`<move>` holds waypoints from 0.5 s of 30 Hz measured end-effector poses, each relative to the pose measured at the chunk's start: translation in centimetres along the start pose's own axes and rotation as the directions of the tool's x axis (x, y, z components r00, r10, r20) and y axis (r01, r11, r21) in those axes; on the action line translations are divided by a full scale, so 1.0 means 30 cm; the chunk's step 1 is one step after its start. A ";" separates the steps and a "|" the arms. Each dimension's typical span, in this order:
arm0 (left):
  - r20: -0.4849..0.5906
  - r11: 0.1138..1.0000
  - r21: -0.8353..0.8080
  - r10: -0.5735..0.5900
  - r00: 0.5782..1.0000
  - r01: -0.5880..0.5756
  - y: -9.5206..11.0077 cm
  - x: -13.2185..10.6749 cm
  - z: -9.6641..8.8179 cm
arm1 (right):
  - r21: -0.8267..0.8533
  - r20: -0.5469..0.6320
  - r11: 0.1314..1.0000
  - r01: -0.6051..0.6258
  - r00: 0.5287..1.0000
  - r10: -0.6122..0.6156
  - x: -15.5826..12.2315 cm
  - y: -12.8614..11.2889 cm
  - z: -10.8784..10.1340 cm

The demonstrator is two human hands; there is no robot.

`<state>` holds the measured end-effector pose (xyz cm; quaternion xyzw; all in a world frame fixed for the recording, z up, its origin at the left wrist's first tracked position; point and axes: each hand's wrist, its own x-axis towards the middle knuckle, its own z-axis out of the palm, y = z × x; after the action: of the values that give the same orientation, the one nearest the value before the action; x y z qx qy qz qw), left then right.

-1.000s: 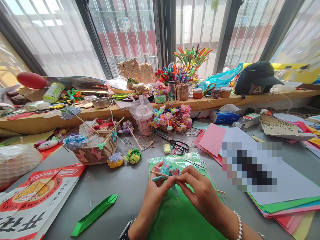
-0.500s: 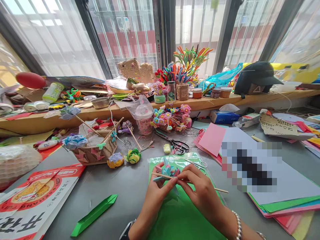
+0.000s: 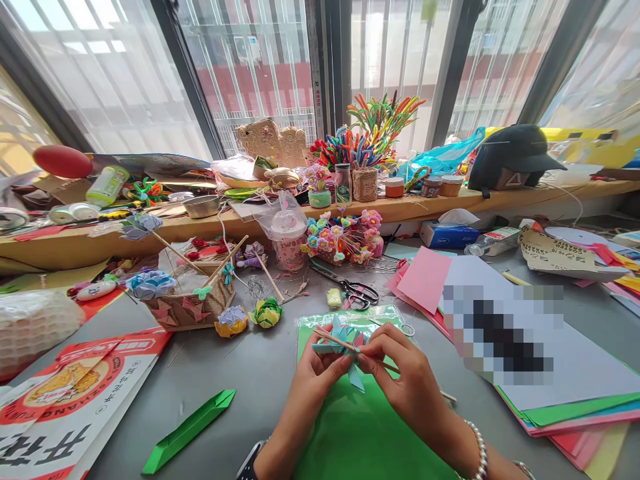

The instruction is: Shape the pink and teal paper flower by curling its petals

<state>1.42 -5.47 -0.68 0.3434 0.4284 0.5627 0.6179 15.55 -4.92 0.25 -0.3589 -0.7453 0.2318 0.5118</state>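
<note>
Between my hands is a folded paper flower (image 3: 344, 329) with light-blue and pink petals. My left hand (image 3: 317, 380) has its fingers closed round the flower from the left. A thin wooden stick (image 3: 327, 337) lies slantwise across the petals, pinched by the thumb and fingers of my right hand (image 3: 407, 367). Its far end sticks out past the right hand. Both hands are above a green sheet in a clear sleeve (image 3: 360, 427). Small scissors with white handles (image 3: 408, 329) lie partly hidden behind my right hand.
A folded green paper strip (image 3: 190, 430) lies at left, near a printed paper bag (image 3: 65, 400). Behind are a cardboard basket (image 3: 200, 303), two paper lotuses (image 3: 266, 312) and black-handled scissors (image 3: 360, 293). Stacked coloured paper (image 3: 565, 373) covers the right. A cluttered wooden ledge (image 3: 280, 213) runs behind.
The flower has turned in my left hand, and a light-blue petal now points down towards me. The stick has tilted more steeply, its left end higher. My right hand has shifted slightly right.
</note>
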 end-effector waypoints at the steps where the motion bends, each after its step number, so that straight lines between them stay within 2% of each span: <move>1: -0.003 1.000 -0.002 -0.002 1.000 0.002 -0.001 0.000 0.001 | -0.011 -0.005 1.000 0.017 1.000 -0.017 -0.002 0.002 0.002; 8: -0.044 1.000 0.013 -0.005 0.999 0.006 -0.003 -0.003 0.010 | -0.101 -0.018 0.989 0.107 0.994 -0.110 -0.013 0.027 0.018; 15: -0.015 1.000 -0.015 0.020 1.000 -0.020 -0.014 0.007 -0.004 | -0.045 0.003 0.998 0.050 0.999 -0.050 -0.004 0.016 0.008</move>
<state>1.49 -5.32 -1.12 0.3391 0.4252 0.5746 0.6116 15.49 -4.68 -0.26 -0.3513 -0.7595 0.2023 0.5088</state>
